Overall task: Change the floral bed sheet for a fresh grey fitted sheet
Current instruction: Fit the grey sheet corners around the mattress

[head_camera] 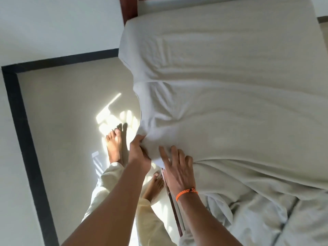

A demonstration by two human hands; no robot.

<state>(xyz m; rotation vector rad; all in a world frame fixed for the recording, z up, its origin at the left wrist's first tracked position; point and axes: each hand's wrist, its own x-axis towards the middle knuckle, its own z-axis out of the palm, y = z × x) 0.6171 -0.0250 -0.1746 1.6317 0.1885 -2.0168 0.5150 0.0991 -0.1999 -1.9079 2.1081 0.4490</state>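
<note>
Gripping the grey sheet [221, 96] at the mattress edge, my left hand [138, 151] bunched its fabric; my right hand [179, 167] lay spread flat on it. Sunlight patched the pale floor [67, 107], beside a dark-framed wall [26, 32].

Pretty sure we're in a home bedroom here: there's a bed [310, 233] with a quilted mattress half covered by a pale sheet [230, 86], a dark wood bedpost [128, 8], plain walls, black skirting [23, 112], and bare feet on the sunlit floor [62, 103].
</note>
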